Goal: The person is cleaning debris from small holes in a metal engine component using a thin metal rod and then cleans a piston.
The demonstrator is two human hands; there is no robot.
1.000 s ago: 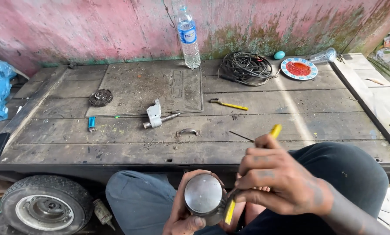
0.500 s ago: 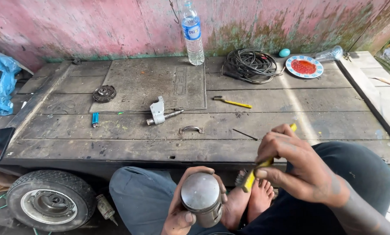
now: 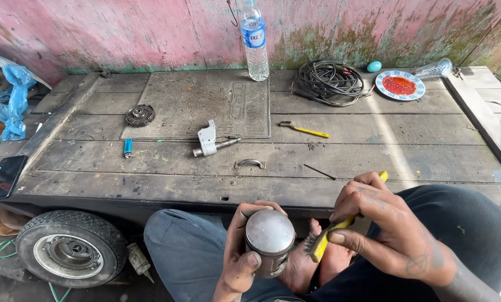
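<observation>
Gripping the metal piston (image 3: 269,240) low in the frame's centre, my left hand (image 3: 240,263) wraps it while my right hand (image 3: 390,235) pinches a yellow wire brush (image 3: 340,226) beside it. Scrubbing looks underway; next, I judge, bristles must meet the piston's side.

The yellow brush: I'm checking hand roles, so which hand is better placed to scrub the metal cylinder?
Right. The right hand grips the yellow brush, bristles beside the metal cylinder, which the left hand holds.

Left hand (image 3: 245,254) holds piston (image 3: 269,240); right hand (image 3: 393,232) holds yellow brush (image 3: 340,226).
</observation>
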